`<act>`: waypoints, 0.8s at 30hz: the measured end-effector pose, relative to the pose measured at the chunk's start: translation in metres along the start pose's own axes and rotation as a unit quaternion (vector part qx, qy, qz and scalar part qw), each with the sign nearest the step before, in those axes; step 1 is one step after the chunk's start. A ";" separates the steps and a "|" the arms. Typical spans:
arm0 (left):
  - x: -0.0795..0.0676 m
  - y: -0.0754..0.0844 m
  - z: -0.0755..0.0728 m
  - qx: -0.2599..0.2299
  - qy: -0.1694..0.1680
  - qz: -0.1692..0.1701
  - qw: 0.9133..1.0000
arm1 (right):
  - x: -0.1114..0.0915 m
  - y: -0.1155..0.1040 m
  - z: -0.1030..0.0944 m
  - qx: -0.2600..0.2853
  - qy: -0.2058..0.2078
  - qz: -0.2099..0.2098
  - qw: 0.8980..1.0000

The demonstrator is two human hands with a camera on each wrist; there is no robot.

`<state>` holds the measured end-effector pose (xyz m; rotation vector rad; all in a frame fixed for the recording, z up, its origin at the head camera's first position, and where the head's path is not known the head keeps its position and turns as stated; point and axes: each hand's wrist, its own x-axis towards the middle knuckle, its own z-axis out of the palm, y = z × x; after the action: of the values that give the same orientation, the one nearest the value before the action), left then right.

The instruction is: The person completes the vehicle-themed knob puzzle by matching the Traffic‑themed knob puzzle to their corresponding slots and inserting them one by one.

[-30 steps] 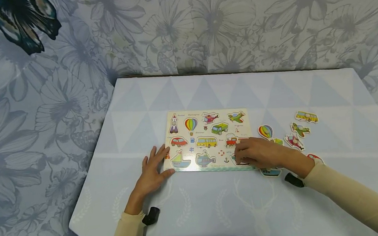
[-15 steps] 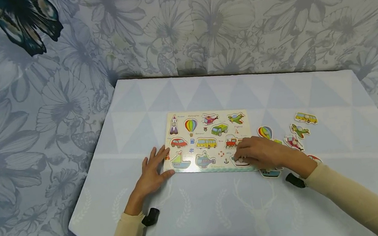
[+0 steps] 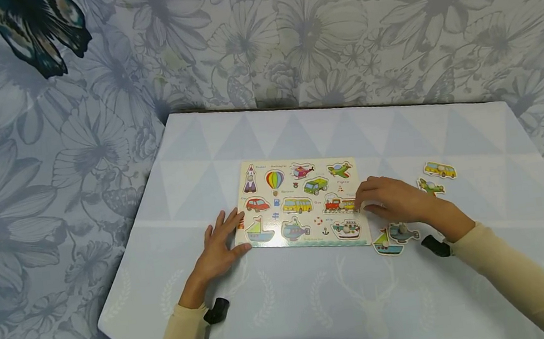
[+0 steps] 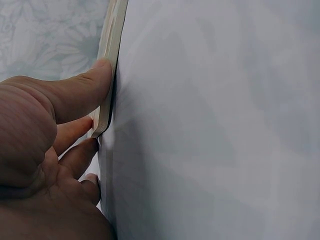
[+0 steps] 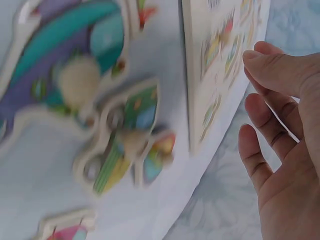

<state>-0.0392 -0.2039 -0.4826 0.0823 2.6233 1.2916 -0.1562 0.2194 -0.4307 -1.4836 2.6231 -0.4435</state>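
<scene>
A cream puzzle board (image 3: 282, 255) printed with vehicles lies mid-table. My left hand (image 3: 218, 254) rests at its lower left corner, fingers spread; in the left wrist view the thumb (image 4: 82, 92) presses the board's front edge. Over the board's right edge is my right hand (image 3: 396, 199), near the train picture (image 3: 337, 203). Its fingers look loosely bent with nothing between them in the right wrist view. The ship picture (image 3: 346, 230) shows uncovered below it. Knobbed pieces lie right of the board: a submarine (image 5: 65, 55), a truck (image 5: 127, 135) and a balloon (image 5: 155, 159).
A sailboat piece (image 3: 388, 244) lies by the board's lower right corner, overlapping the submarine in the head view. Farther right are a bus piece (image 3: 440, 170) and a plane piece (image 3: 430, 186). The table's far edge (image 3: 335, 107) runs along a floral backdrop (image 3: 247, 43).
My right hand has lifted off the ship picture and moved right and slightly back, uncovering the ship and train pictures and the submarine piece. The left hand stays in place.
</scene>
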 end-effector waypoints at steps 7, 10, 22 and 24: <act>-0.001 -0.001 0.001 -0.002 0.007 0.008 1.000 | -0.012 0.023 -0.007 0.006 -0.020 0.064 0.998; -0.001 -0.001 0.000 -0.004 0.008 0.011 1.000 | -0.018 0.032 -0.006 0.005 -0.024 0.079 0.997; -0.001 0.000 0.001 -0.005 0.007 0.010 1.000 | -0.029 0.047 -0.005 -0.007 -0.018 0.082 0.996; 0.000 0.000 0.001 -0.004 0.005 0.006 1.000 | -0.030 0.048 -0.005 -0.008 -0.023 0.089 0.996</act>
<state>-0.0387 -0.2036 -0.4831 0.0901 2.6296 1.3097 -0.1817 0.2690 -0.4419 -1.2345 2.6960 -0.3668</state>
